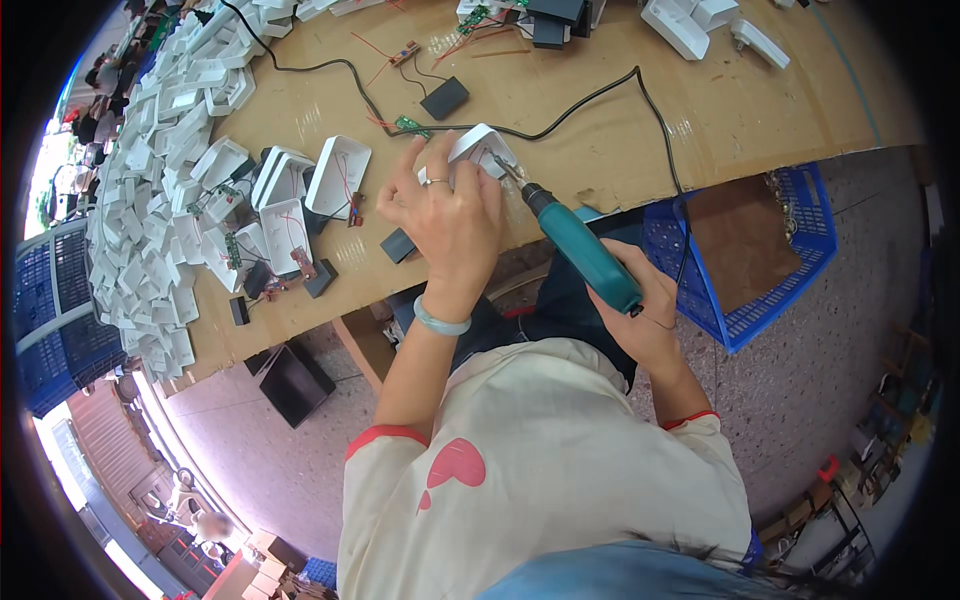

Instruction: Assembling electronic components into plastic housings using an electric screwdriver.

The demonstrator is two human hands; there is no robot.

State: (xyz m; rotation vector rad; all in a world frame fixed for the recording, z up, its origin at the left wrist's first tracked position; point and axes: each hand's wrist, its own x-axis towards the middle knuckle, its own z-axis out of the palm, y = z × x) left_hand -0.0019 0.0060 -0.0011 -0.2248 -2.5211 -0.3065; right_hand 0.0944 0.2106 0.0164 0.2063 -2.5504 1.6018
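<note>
My left hand [447,218], with a ring and a pale bangle, steadies a small white plastic case [481,138] on the cardboard-covered table [590,120]. Its fingers partly cover the case. My right hand [648,297] is wrapped round the rear of a teal electric screwdriver [582,246]. The bit points into the open case; whether it touches a screw is too small to tell. Just beyond my left fingers lies a green circuit board [411,126]. A black block [398,246] rests on the table beside my left wrist.
A big heap of white cases [150,200] covers the table's left side. Open cases [340,177] with wired boards lie nearer. A black cable [560,122] crosses the table and hangs over its edge. A blue crate [735,325] stands at the right.
</note>
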